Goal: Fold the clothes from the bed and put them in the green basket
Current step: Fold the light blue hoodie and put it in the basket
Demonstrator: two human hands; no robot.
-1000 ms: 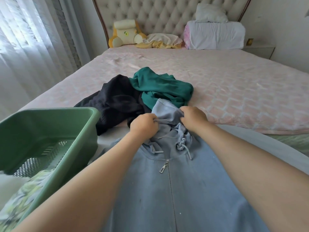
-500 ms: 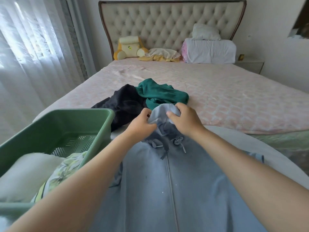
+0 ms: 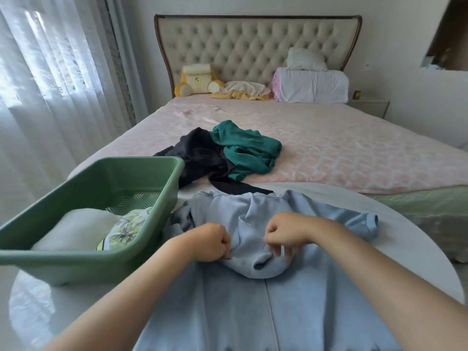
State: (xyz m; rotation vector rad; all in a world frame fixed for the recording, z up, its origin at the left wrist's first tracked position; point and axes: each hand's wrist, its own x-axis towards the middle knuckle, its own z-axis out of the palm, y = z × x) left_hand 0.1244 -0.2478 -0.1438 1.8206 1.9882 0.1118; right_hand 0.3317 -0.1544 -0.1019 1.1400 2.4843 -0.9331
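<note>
A light blue zip hoodie (image 3: 253,312) lies front up on a white round table (image 3: 417,249), its hood folded down over the chest. My left hand (image 3: 210,241) pinches the hood's left edge. My right hand (image 3: 286,233) hovers at the hood's right edge with curled, blurred fingers; whether they hold the cloth is unclear. The green basket (image 3: 76,269) stands on the table to the left, with a white folded piece (image 3: 76,229) and a floral one (image 3: 126,228) inside. A black garment (image 3: 202,158) and a teal one (image 3: 248,148) lie crumpled on the bed (image 3: 354,153).
Pillows (image 3: 311,87), a yellow plush cushion (image 3: 197,81) and a crumpled cloth (image 3: 243,89) sit at the tufted headboard. White curtains (image 3: 50,97) hang on the left. A nightstand (image 3: 369,105) stands at the back right. A black strip of cloth reaches onto the table's far edge.
Both hands pulled the hood from the far side toward me and laid it down over the hoodie's chest. The view lifted, showing more of the basket and room.
</note>
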